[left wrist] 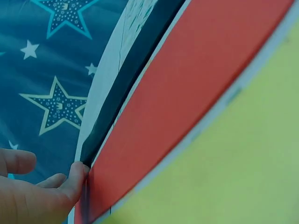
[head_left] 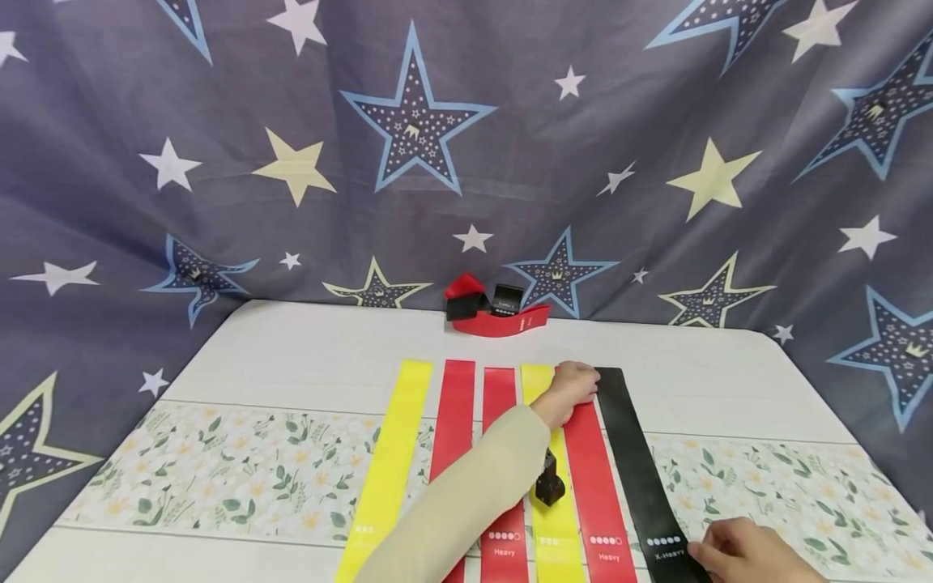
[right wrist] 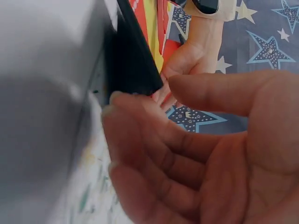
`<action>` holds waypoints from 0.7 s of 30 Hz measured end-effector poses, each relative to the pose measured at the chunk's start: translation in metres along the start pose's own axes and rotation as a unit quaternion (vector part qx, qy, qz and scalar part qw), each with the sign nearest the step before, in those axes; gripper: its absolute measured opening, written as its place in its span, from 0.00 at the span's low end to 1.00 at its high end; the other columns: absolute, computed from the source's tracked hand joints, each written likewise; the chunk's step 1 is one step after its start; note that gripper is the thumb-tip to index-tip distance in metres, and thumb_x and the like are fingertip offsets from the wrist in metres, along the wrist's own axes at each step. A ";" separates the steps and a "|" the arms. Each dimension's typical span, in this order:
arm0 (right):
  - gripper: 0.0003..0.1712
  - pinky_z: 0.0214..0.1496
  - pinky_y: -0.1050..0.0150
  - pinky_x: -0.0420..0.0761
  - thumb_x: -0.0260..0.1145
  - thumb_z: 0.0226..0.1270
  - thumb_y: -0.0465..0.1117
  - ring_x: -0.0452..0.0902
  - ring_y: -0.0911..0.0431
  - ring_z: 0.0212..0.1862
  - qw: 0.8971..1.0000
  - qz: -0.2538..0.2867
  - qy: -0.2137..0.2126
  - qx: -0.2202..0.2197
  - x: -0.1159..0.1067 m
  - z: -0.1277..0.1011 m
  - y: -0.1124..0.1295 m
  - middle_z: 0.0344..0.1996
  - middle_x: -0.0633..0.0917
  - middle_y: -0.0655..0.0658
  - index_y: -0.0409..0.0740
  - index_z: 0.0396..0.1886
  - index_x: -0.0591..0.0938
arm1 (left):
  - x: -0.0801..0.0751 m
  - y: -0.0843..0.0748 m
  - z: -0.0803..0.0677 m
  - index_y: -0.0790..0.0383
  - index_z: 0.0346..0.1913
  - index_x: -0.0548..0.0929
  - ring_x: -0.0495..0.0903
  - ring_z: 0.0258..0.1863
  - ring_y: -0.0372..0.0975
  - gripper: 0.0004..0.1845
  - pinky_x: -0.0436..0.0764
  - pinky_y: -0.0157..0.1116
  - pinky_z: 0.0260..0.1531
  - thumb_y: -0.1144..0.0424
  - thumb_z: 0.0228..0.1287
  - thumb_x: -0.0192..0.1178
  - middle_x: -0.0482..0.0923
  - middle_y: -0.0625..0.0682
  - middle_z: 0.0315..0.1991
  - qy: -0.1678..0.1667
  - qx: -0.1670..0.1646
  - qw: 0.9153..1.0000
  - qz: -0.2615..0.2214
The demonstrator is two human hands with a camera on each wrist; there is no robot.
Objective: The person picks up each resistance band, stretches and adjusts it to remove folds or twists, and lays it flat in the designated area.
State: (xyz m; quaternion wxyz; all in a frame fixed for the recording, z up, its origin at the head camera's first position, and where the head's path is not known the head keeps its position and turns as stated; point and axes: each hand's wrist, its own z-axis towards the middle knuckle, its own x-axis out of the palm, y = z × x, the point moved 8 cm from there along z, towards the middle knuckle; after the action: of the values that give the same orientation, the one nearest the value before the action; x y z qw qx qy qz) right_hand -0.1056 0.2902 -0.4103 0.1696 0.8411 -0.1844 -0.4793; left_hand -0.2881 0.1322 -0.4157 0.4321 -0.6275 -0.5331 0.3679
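Several flat resistance bands lie side by side on the table. At the right end is a black resistance band (head_left: 641, 461) marked X-Heavy, beside a red resistance band (head_left: 599, 478) marked Heavy. My left hand (head_left: 568, 393) reaches over the bands to the far end of the black one; in the left wrist view its fingertips touch that end, with the thumb held apart. My right hand (head_left: 751, 552) is at the near right edge of the black band. In the right wrist view its fingers are loosely bent at the band's edge, thumb and fingertips apart.
To the left lie another yellow band (head_left: 389, 453), a red band (head_left: 453, 421), a second red band (head_left: 500, 389) and a yellow band (head_left: 538, 380). Rumpled red and black bands (head_left: 496, 324) sit at the table's back edge, before a star-patterned curtain (head_left: 466, 210). A black device (head_left: 550, 486) is on my left wrist.
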 end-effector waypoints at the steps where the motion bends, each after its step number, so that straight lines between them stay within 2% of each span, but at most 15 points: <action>1: 0.15 0.26 0.65 0.66 0.60 0.67 0.44 0.67 0.59 0.20 1.000 -0.004 -0.005 0.004 -0.002 0.001 0.002 0.14 0.71 0.52 0.44 0.21 0.76 | -0.002 0.000 0.000 0.70 0.54 0.77 0.81 0.49 0.46 0.16 0.80 0.40 0.52 0.68 0.65 0.56 0.80 0.57 0.47 0.000 0.000 1.000 -0.001; 4: 0.13 0.27 0.64 0.66 0.62 0.65 0.44 0.67 0.57 0.21 1.000 -0.014 -0.020 0.018 -0.007 0.004 0.008 0.14 0.72 0.50 0.43 0.23 0.76 | -0.009 -0.001 0.001 0.69 0.53 0.78 0.82 0.47 0.46 0.15 0.81 0.38 0.50 0.68 0.65 0.56 0.80 0.58 0.46 -0.002 0.001 1.000 -0.010; 7: 0.13 0.26 0.63 0.66 0.63 0.64 0.44 0.67 0.57 0.21 1.000 -0.008 -0.026 0.014 -0.011 0.008 0.015 0.14 0.70 0.49 0.42 0.24 0.76 | -0.019 -0.003 0.001 0.68 0.51 0.79 0.83 0.44 0.46 0.14 0.82 0.36 0.48 0.69 0.64 0.56 0.81 0.58 0.45 -0.013 0.014 1.000 -0.016; 12: 0.14 0.23 0.65 0.66 0.62 0.65 0.44 0.67 0.58 0.19 0.998 0.026 -0.033 -0.052 -0.020 0.020 0.034 0.13 0.72 0.50 0.43 0.23 0.74 | -0.040 -0.007 0.001 0.69 0.50 0.81 0.83 0.42 0.48 0.13 0.82 0.36 0.44 0.71 0.64 0.55 0.82 0.60 0.44 -0.039 0.046 0.997 -0.038; 14: 0.14 0.21 0.66 0.66 0.62 0.65 0.43 0.68 0.58 0.18 0.995 0.031 -0.049 -0.082 -0.025 0.026 0.043 0.13 0.73 0.50 0.43 0.22 0.73 | -0.049 -0.008 0.001 0.69 0.49 0.81 0.83 0.42 0.49 0.12 0.82 0.37 0.45 0.71 0.65 0.55 0.82 0.60 0.43 -0.052 0.050 0.996 -0.048; 21: 0.11 0.19 0.65 0.68 0.64 0.62 0.39 0.71 0.57 0.16 0.986 0.012 -0.128 -0.104 -0.038 0.053 0.071 0.13 0.75 0.50 0.44 0.22 0.73 | -0.083 -0.007 0.003 0.68 0.46 0.83 0.83 0.34 0.42 0.10 0.82 0.35 0.43 0.71 0.66 0.54 0.82 0.56 0.37 -0.110 0.044 0.992 -0.052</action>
State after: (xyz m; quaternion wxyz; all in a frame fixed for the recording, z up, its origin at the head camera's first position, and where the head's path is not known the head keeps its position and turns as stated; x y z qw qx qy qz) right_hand -0.1801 0.2405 -0.3746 0.2372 0.7484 -0.1640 -0.5973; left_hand -0.3067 0.0513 -0.4103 0.4164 -0.5351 -0.5926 0.4349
